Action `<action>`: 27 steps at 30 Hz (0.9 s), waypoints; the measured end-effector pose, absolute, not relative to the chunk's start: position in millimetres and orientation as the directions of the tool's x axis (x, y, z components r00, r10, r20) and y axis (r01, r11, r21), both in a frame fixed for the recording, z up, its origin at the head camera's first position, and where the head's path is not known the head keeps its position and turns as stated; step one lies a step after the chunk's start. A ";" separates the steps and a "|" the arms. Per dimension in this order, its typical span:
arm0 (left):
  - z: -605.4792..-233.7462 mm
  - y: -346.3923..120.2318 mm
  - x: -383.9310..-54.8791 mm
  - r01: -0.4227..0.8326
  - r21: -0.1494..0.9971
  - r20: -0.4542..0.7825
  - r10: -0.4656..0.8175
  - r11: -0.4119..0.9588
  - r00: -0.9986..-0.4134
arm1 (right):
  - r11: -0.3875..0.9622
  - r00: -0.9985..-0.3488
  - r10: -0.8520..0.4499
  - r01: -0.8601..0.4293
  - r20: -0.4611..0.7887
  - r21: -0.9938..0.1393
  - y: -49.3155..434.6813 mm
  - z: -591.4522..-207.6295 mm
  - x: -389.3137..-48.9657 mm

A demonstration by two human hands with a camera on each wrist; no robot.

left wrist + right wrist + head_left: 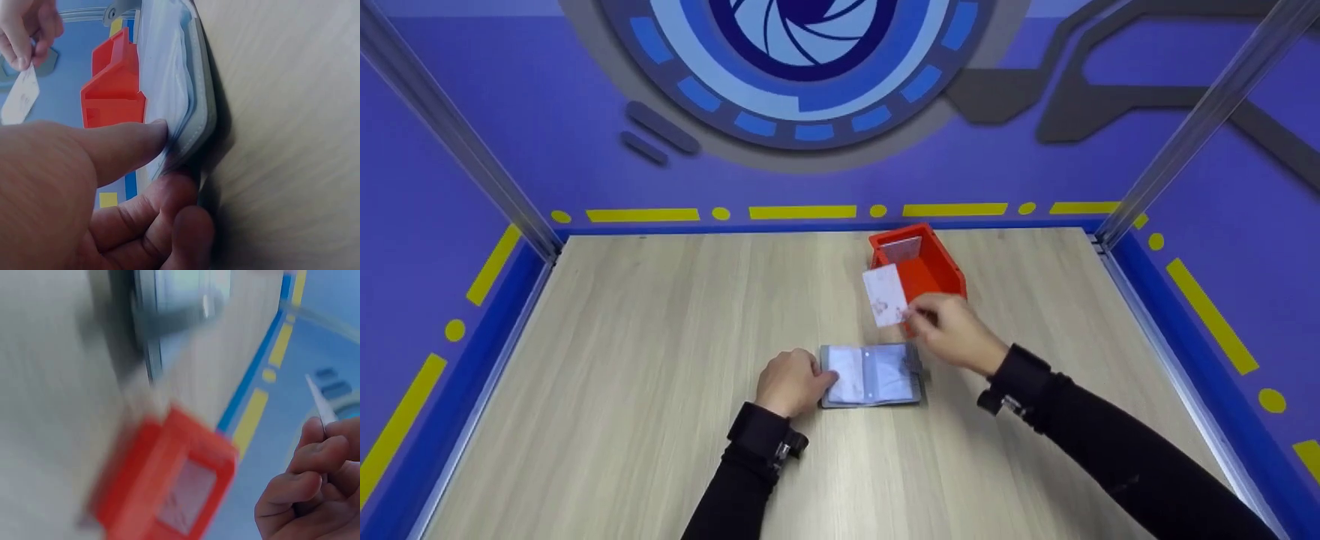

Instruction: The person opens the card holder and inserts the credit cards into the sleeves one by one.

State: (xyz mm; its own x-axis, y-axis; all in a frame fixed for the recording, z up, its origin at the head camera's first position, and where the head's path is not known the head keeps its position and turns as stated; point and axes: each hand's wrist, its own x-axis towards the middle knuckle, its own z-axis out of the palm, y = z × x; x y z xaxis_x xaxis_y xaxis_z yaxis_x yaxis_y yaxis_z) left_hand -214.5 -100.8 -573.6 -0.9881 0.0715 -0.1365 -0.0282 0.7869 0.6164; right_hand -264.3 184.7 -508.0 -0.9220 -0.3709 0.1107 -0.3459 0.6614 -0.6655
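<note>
On the worktop (660, 315), a red box (940, 260) is seen right of the middle, an open book (890, 375) below. The book should be held flat, the card (884, 292) unbent. The book's left edge is pinched by the left grip (790, 382); the card is pinched near the box by the right grip (955, 334), arm (1132, 450) stretched from lower right.

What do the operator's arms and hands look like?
Left hand and right hand both ungloved. Long black sleeves, black wrist straps, each strap carrying a small dark module with silvery details. No cables visible.
</note>
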 end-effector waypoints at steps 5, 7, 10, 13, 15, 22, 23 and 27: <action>-574.3 -101.2 -214.0 -0.018 0.611 -0.131 0.079 0.791 -0.988 | 0.631 -0.899 -0.429 -0.371 0.093 -0.681 172.4 -530.3 -240.2; -574.3 -101.1 -214.2 -0.017 0.611 -0.128 0.078 0.791 -0.989 | 0.633 -0.891 -0.447 -0.382 0.085 -0.673 169.8 -539.1 -233.5; -573.8 -99.9 -214.3 -0.021 0.612 -0.131 0.075 0.791 -0.989 | 0.662 -0.899 -0.434 -0.356 0.050 -0.659 169.1 -550.6 -226.2; -573.3 -98.9 -213.7 -0.025 0.622 -0.131 0.072 0.782 -0.989 | 0.699 -0.920 -0.392 -0.293 -0.007 -0.652 171.5 -559.0 -221.1; -572.8 -98.6 -213.3 -0.027 0.624 -0.131 0.070 0.781 -0.989 | 0.711 -0.926 -0.375 -0.253 -0.049 -0.656 173.2 -562.5 -218.9; -571.9 -98.1 -213.8 -0.030 0.621 -0.132 0.066 0.784 -0.989 | 0.702 -0.916 -0.379 -0.190 -0.134 -0.686 174.6 -567.1 -216.4; -572.0 -98.0 -213.9 -0.030 0.620 -0.131 0.066 0.784 -0.989 | 0.702 -0.916 -0.377 -0.185 -0.138 -0.688 174.3 -567.4 -216.3; -573.2 -97.6 -213.8 -0.032 0.618 -0.135 0.066 0.786 -0.989 | 0.701 -0.917 -0.371 -0.172 -0.149 -0.692 173.3 -568.3 -215.4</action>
